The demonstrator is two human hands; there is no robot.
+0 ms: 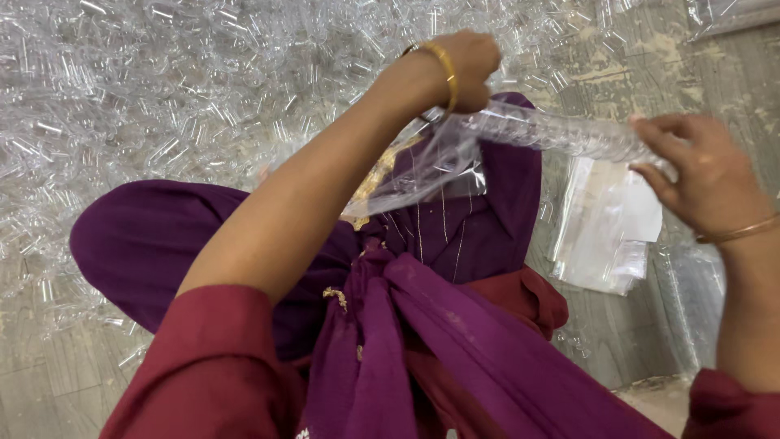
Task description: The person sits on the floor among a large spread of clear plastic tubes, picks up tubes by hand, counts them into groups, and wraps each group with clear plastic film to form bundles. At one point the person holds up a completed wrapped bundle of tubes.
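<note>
Gripping a clear bag (487, 138) packed with small clear tubes, the left hand (463, 65) has its fingers clamped on one end; the right hand (699, 175) curls its fingers round the other. Loose tubes (162, 89) litter the floor beyond the left fingers; flat bags (605, 236) lie below the right fingers.

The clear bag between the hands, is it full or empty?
Full: the clear bag is packed with small clear pieces along its length, held lying sideways.

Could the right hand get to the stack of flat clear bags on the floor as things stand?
Probably yes. The right hand is just above and beside the stack of clear bags, with nothing between them. But its fingers are closed on the filled clear bag, so it would need to let go first.
</note>
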